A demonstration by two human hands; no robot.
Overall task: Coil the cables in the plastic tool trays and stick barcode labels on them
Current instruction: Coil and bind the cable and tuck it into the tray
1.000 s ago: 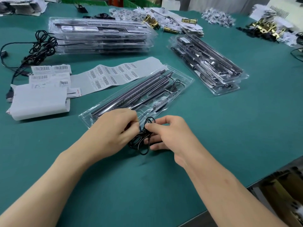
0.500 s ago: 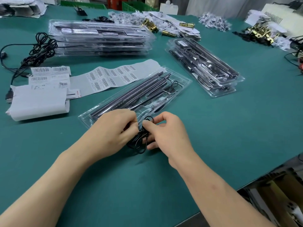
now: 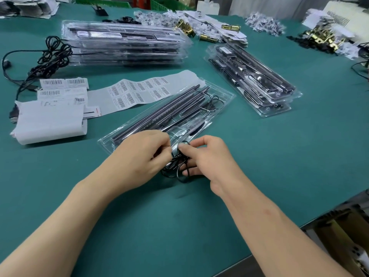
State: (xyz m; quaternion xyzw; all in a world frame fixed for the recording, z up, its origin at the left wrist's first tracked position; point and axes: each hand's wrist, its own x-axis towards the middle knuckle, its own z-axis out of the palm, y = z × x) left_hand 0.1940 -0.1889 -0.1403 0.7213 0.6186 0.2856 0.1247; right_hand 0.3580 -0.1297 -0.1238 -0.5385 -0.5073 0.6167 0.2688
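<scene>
**user1:** what's on the green bench [image 3: 279,166], left to right?

**user2:** far left is a loose tangle of black cords [image 3: 50,56]. then some barcode label sheets [image 3: 63,86], with a long label strip [image 3: 139,90] beside them. behind those there's a stack of clear trays [image 3: 123,43]

**user1:** and where's the cable?

**user2:** the black cable [image 3: 175,170] is bunched in small loops just off the near end of the open plastic tray [image 3: 223,104], between both hands. the left hand [image 3: 139,158] has its fingers curled in, pinching the bundle. the right hand [image 3: 209,160] pinches the top loop with thumb and forefinger, other fingers tucked among the loops. a second tray stack [image 3: 253,76] sits further right, well apart
</scene>
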